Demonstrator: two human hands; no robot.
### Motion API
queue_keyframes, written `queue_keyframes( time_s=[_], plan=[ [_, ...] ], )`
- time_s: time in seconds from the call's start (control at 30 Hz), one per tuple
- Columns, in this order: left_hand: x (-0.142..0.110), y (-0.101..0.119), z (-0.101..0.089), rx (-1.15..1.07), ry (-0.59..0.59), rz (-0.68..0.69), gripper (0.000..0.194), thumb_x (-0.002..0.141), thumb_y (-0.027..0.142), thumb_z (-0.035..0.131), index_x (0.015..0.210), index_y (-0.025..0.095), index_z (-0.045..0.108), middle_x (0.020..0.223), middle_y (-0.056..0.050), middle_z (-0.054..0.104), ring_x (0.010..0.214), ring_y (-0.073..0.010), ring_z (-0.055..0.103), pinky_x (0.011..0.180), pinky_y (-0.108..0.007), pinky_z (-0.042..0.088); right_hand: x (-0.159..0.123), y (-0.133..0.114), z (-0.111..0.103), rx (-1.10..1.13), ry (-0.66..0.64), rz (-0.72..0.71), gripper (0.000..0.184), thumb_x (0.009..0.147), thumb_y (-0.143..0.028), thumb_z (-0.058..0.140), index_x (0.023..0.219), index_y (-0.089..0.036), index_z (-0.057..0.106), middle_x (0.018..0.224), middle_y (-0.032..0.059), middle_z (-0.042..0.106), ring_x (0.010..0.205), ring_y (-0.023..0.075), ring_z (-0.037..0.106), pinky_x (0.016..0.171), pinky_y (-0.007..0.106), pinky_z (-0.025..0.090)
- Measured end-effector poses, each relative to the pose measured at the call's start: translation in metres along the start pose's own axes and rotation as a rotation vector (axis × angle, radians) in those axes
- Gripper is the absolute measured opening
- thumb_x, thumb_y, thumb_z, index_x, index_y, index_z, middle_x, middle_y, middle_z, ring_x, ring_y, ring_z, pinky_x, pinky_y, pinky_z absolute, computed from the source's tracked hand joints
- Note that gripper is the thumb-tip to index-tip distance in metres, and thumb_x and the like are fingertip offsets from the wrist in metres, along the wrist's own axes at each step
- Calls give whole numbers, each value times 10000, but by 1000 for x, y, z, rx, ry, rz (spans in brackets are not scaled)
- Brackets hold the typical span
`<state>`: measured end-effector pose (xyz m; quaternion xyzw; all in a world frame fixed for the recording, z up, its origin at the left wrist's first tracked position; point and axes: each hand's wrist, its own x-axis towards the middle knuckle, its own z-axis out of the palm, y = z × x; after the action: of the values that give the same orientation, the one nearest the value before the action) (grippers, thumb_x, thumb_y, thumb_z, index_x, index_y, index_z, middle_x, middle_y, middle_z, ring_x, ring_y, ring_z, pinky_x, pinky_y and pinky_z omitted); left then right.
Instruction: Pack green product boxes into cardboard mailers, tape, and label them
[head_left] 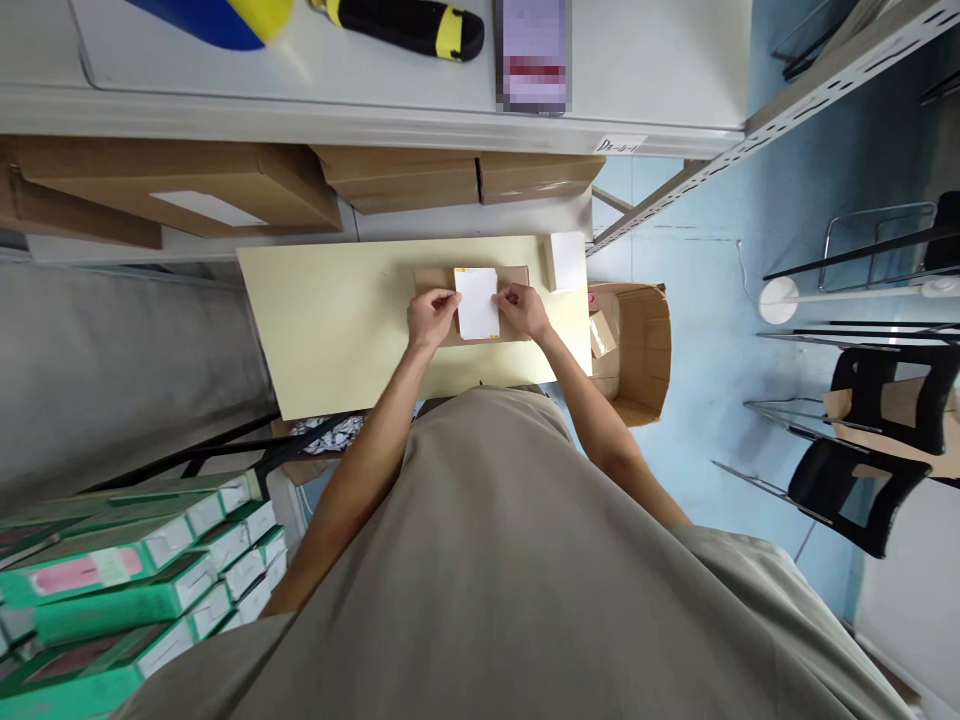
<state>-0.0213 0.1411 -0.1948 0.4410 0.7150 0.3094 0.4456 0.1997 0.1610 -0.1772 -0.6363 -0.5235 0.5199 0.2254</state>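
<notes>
A white rectangular label or card (478, 305), with small orange marks at its edges, lies over the middle of a flat brown cardboard box (514, 275). On its left edge my left hand (433, 318) is closed, thumb and fingertips pinching the edge. My right hand (524, 310) pinches the opposite edge in the same way. Whether the card is stuck to the cardboard, I cannot tell. Both hands rest at about the box's level, and the box sits on a pale yellow table (330, 320).
A small white box (567, 262) stands at the table's right corner. Beyond the table is a shelf with cardboard boxes (405, 180) and a black-and-yellow handled tool (409, 27). An open carton (645, 345) is at right; green boxes (112, 590) are stacked lower left.
</notes>
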Motion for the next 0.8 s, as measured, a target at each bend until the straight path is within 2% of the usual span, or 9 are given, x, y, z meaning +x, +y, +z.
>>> queue_keyframes(
  time_s=[0.33,0.8],
  plan=[
    [-1,-13,3,127,-12,32,230,938,378,769,1004,185,875,968,-73,871,898,-240,753,896,-360,576,2,15,1,-209,-21,-25,191,1028,-347,694,930,-203,772,967,66,837,857,228,732,857,345,573],
    [-6,-15,6,181,22,131,169,981,316,742,953,193,855,978,-75,840,859,-225,729,902,-363,580,-1,23,6,-282,-4,-90,165,1031,-339,662,956,-214,739,1016,82,835,911,256,745,882,369,573]
  ],
)
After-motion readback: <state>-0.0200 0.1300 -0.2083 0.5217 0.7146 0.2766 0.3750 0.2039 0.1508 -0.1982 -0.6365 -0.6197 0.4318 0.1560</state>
